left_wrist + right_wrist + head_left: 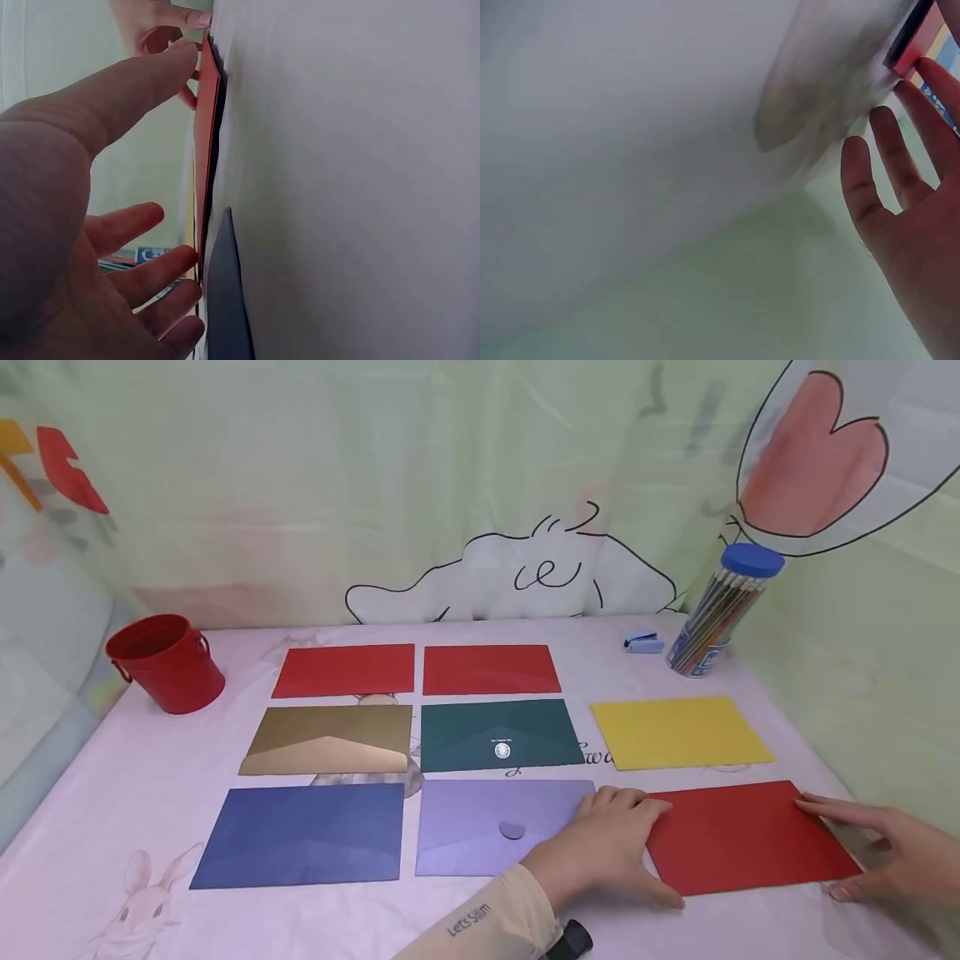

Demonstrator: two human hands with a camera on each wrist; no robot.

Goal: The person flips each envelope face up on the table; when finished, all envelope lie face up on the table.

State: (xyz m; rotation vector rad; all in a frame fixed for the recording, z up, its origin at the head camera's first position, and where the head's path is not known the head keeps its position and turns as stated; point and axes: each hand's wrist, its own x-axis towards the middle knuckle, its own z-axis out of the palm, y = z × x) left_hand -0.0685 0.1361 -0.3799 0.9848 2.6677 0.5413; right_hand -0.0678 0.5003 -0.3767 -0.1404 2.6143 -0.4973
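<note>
A red envelope (750,839) lies flat at the front right of the table, between the two hands. My left hand (607,843) is at its left side, thumb and fingers spread, the fingertips by the edge. In the left wrist view, the left hand (90,225) has its thumb and fingers well apart along the red envelope (206,150). My right hand (896,852) touches the envelope's right edge with extended fingers, its thumb near the lower corner. The right wrist view shows the right hand (922,172) with fairly straight fingers by the red corner (922,45).
Left of the hands lie a lilac envelope (465,827) and a blue one (300,835). Behind are gold (330,735), green (498,735), yellow (682,732) and two red envelopes (345,670). A red bucket (176,668), blue stapler (643,643) and pencil jar (720,614) stand farther back.
</note>
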